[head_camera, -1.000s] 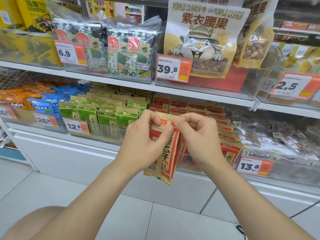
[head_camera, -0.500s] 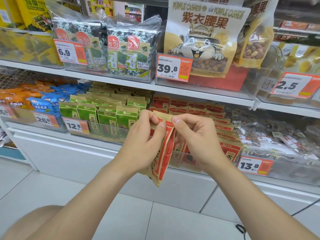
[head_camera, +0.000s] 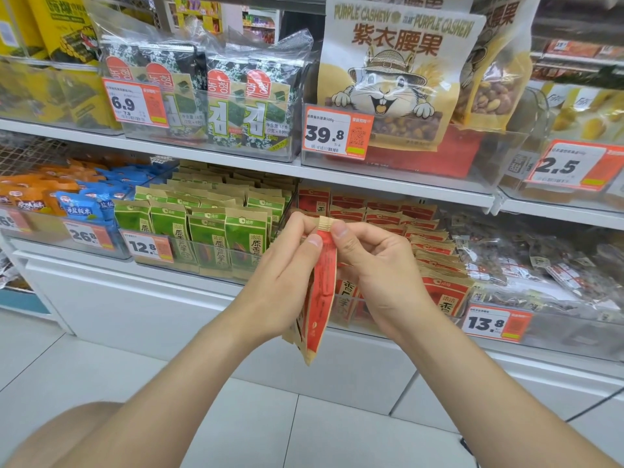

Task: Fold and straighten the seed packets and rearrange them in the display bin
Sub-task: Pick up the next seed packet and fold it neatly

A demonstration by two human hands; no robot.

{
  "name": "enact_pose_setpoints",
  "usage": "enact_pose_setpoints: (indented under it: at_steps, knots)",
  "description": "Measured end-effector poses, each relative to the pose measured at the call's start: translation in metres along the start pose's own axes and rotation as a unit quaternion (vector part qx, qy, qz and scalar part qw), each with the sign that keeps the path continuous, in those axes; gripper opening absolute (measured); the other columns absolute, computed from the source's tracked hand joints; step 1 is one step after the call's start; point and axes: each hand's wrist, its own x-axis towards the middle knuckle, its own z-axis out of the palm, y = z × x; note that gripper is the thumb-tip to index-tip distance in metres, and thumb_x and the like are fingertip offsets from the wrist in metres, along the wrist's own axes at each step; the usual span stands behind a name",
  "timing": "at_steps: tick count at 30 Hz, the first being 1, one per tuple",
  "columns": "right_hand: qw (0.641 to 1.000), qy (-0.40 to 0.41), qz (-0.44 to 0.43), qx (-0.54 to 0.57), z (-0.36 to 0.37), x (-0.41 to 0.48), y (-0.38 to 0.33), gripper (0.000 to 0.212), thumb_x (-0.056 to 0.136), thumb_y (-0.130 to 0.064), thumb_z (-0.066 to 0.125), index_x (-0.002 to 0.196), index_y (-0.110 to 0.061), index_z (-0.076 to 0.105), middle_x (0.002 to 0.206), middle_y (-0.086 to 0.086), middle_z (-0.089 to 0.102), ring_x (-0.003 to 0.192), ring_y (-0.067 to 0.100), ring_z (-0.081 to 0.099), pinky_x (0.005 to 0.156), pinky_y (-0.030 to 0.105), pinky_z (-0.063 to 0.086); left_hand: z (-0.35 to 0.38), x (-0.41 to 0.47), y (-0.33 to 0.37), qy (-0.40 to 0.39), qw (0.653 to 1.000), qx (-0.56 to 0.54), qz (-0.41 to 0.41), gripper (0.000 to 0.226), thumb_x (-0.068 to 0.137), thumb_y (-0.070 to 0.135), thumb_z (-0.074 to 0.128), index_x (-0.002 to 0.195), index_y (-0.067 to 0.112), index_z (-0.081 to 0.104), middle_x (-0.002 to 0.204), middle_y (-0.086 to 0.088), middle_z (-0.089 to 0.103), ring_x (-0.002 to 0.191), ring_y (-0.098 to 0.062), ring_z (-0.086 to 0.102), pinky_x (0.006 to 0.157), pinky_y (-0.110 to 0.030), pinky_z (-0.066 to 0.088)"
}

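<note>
Pinching the tan top strip of one red seed packet with the left hand and the right hand, fingers curled on it from either side. Hanging edge-on now, pressed narrower than half a second ago, when more of its side was showing. Holding it just in front of the display bin, with red packets standing in rows inside and green packets to the left.

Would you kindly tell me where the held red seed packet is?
Head view, centre: the red seed packet hangs pinched at its top between the left hand and right hand, before the shelved red packets.
</note>
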Motion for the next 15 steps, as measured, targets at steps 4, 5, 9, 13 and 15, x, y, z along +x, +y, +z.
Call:
enact_pose_setpoints:
  at_steps: [4, 5, 9, 13, 15]
  knots:
    - [1.000, 0.014, -0.012, -0.002, 0.000, 0.000, -0.001, 0.022, 0.101, -0.017, 0.071, 0.108, 0.003, 0.078, 0.099, 0.023, 0.080, 0.084, 0.029, 0.077, 0.071, 0.035, 0.065, 0.000, 0.001, -0.001, 0.006, 1.000, -0.004, 0.003, 0.025, 0.110, 0.041, 0.036, 0.109, 0.026, 0.057, 0.105, 0.003, 0.065, 0.104, -0.019, 0.062, 0.097, -0.055, 0.052]
    - [1.000, 0.015, -0.012, -0.004, 0.000, 0.000, 0.000, 0.022, 0.101, -0.017, 0.071, 0.108, 0.003, 0.078, 0.098, 0.023, 0.080, 0.084, 0.029, 0.077, 0.071, 0.035, 0.064, 0.000, 0.001, -0.001, 0.005, 1.000, -0.005, 0.004, 0.026, 0.110, 0.041, 0.037, 0.110, 0.025, 0.057, 0.107, 0.003, 0.065, 0.106, -0.020, 0.062, 0.098, -0.056, 0.051]
    - [1.000, 0.007, -0.023, -0.013, -0.002, 0.001, -0.001, 0.017, 0.100, -0.013, 0.072, 0.108, 0.002, 0.078, 0.099, 0.021, 0.080, 0.084, 0.027, 0.077, 0.072, 0.036, 0.064, 0.001, 0.002, -0.003, 0.016, 1.000, -0.003, 0.009, 0.028, 0.110, 0.045, 0.038, 0.112, 0.024, 0.057, 0.111, 0.006, 0.065, 0.111, -0.020, 0.062, 0.099, -0.053, 0.051]
    - [0.991, -0.053, -0.051, -0.109, -0.008, 0.002, -0.002, 0.017, 0.099, 0.000, 0.072, 0.114, -0.007, 0.077, 0.100, 0.016, 0.080, 0.087, 0.026, 0.078, 0.072, 0.036, 0.063, 0.005, 0.007, -0.008, 0.094, 0.995, -0.042, 0.000, 0.026, 0.108, 0.047, 0.046, 0.104, 0.023, 0.054, 0.101, 0.019, 0.062, 0.098, -0.008, 0.060, 0.087, -0.037, 0.047]
    - [0.980, -0.086, -0.047, -0.172, -0.008, 0.001, -0.002, 0.010, 0.102, -0.005, 0.069, 0.110, -0.009, 0.074, 0.095, 0.015, 0.079, 0.083, 0.033, 0.077, 0.067, 0.039, 0.063, 0.006, 0.011, -0.008, 0.151, 0.985, -0.074, -0.025, 0.029, 0.111, 0.043, 0.051, 0.106, 0.015, 0.053, 0.097, 0.017, 0.060, 0.089, -0.004, 0.059, 0.083, -0.033, 0.045]
